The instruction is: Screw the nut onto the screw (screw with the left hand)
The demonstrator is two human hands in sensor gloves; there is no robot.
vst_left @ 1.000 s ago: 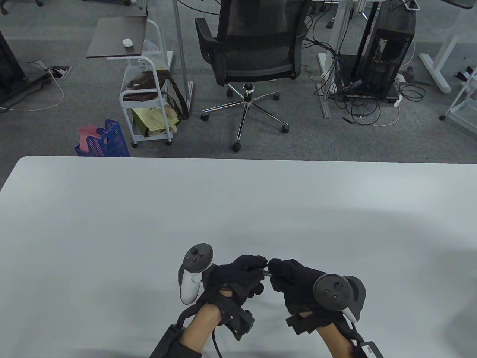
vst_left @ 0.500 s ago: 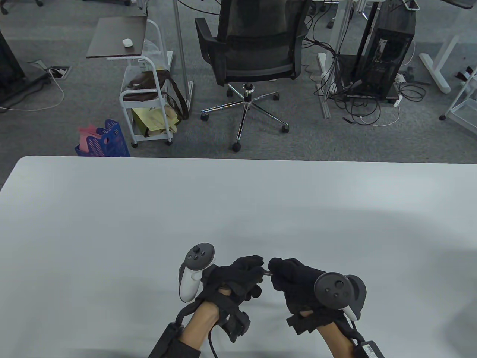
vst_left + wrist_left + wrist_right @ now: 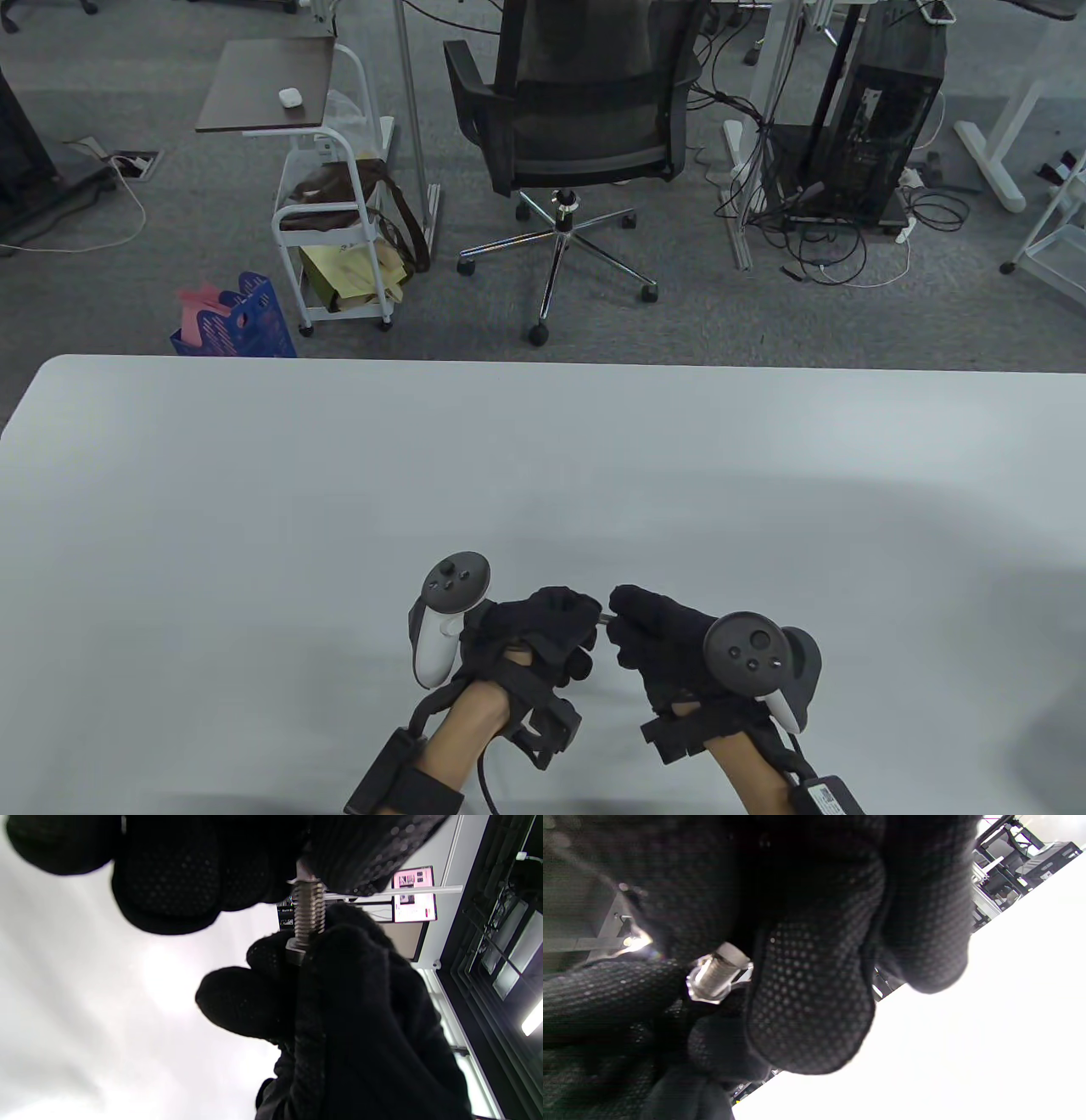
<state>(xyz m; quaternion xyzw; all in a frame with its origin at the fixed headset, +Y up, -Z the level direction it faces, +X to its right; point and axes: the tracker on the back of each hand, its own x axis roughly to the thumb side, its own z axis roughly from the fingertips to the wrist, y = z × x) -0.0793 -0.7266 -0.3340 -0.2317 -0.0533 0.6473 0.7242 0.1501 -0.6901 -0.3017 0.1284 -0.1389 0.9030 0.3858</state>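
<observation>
Both hands meet low in the middle of the white table (image 3: 339, 475). A silver threaded screw (image 3: 604, 620) runs between their fingertips. My left hand (image 3: 556, 624) pinches the flanged head end; the bare thread shows in the left wrist view (image 3: 309, 910). My right hand (image 3: 649, 632) pinches a hex nut (image 3: 295, 952) sitting on the thread at the other end. In the right wrist view the screw (image 3: 717, 974) slants between the black fingers and its flange (image 3: 704, 995) lies against the left hand. Most of the nut is hidden by fingers.
The hands are held just above the table near its front edge. Beyond the far edge stand an office chair (image 3: 585, 110), a white cart (image 3: 331, 246) and a blue basket (image 3: 242, 318).
My left hand has rolled a little around the screw, its tracker shifting right and up. My right hand has tilted, its tracker sliding left. The screw stays between the hands.
</observation>
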